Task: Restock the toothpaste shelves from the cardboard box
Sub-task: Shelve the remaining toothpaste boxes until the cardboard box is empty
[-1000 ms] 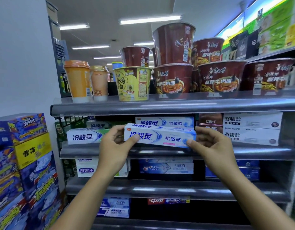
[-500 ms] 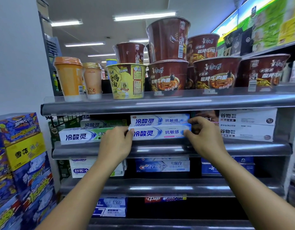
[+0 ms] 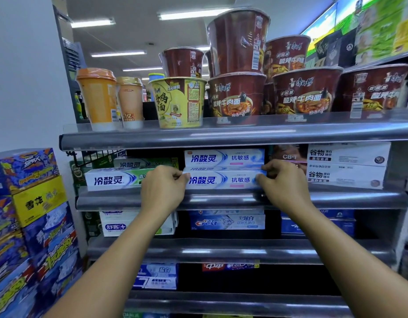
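Observation:
A white-and-blue toothpaste box [image 3: 223, 180] lies on the second shelf [image 3: 221, 199], under an identical box [image 3: 223, 157]. My left hand [image 3: 163, 190] pinches its left end with curled fingers. My right hand [image 3: 282, 182] grips its right end. A green-striped toothpaste box [image 3: 113, 180] lies to the left, partly behind my left hand. White boxes [image 3: 346, 165] are stacked to the right. The cardboard box is out of view.
Instant noodle cups [image 3: 236, 95] and drink cups [image 3: 97, 97] crowd the top shelf. Lower shelves hold Crest boxes [image 3: 227, 222] and other toothpaste boxes [image 3: 156, 276]. Stacked blue and yellow cartons [image 3: 33, 203] stand at the left beside a white wall.
Both hands carried the toothpaste box from in front of the shelf into the slot below the identical box. It now rests on the shelf with both hands still at its ends.

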`<state>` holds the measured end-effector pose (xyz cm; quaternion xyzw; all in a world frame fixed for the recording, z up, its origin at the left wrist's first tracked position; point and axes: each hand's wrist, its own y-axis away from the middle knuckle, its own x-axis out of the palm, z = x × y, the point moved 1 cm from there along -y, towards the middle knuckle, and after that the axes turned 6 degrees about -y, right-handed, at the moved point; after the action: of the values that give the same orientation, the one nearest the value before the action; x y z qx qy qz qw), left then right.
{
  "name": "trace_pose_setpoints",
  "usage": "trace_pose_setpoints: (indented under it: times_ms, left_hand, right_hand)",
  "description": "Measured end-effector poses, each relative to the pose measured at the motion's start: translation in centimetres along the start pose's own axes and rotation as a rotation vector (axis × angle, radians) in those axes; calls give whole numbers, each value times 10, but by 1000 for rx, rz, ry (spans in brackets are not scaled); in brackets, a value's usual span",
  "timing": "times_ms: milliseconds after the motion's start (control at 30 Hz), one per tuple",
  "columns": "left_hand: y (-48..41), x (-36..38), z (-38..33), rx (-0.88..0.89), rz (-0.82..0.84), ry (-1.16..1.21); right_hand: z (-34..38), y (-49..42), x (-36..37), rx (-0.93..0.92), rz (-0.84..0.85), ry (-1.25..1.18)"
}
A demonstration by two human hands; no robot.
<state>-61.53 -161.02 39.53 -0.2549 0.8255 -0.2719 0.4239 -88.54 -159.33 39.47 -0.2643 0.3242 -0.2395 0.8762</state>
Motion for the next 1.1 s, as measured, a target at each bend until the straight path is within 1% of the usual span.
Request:
trace_pose_setpoints:
  times_ms: [133, 167, 233, 300, 367, 433, 467, 500, 567, 600, 667, 767, 867, 933, 1033, 1067, 1100]
  left_hand:
    - [0, -1, 4, 20, 23, 12]
    - [2, -4, 7, 12, 6, 19]
    - [12, -10, 14, 20, -81, 47]
    - [31, -16, 22, 113, -215, 107]
    - [58, -14, 30, 278, -327, 137]
    - [90, -4, 39, 391, -347, 155]
    - [108, 6, 46, 428, -315, 165]
    - [124, 17, 51, 461, -270, 176]
    - [166, 43, 64, 476, -112, 193]
    - [185, 54, 70, 466, -19, 193]
    - [237, 86, 92, 405, 217, 193]
    - [325, 130, 135, 182, 586, 185]
    - [425, 178, 189, -88, 863, 108]
    - [489, 207, 224, -250, 1005, 17]
    - [589, 259, 273, -515, 1224, -186]
    - [619, 277, 287, -579, 1281, -241]
    - [644, 295, 300, -604, 1335, -284]
  right_hand:
    - [4, 7, -3, -15, 21, 5]
    - [5, 9, -5, -13, 11, -17]
    - [4, 19, -11, -55, -55, -56]
    - [2, 35, -17, -168, -160, -86]
    - [-5, 56, -20, -259, -234, -127]
    - [-15, 79, -19, -289, -269, -174]
    - [-26, 93, -16, -285, -261, -201]
    - [-38, 104, -11, -285, -246, -222]
    - [-69, 137, 2, -230, -194, -235]
    - [-84, 152, 9, -184, -157, -236]
    - [-126, 194, 29, -40, -54, -236]
    - [-199, 272, 63, 202, 132, -209]
    - [-284, 375, 107, 537, 311, -152]
    - [-327, 440, 133, 738, 470, -72]
    - [-387, 545, 179, 1062, 769, -20]
    - [-405, 579, 194, 1101, 846, -10]
    - [-421, 607, 207, 1126, 904, 6]
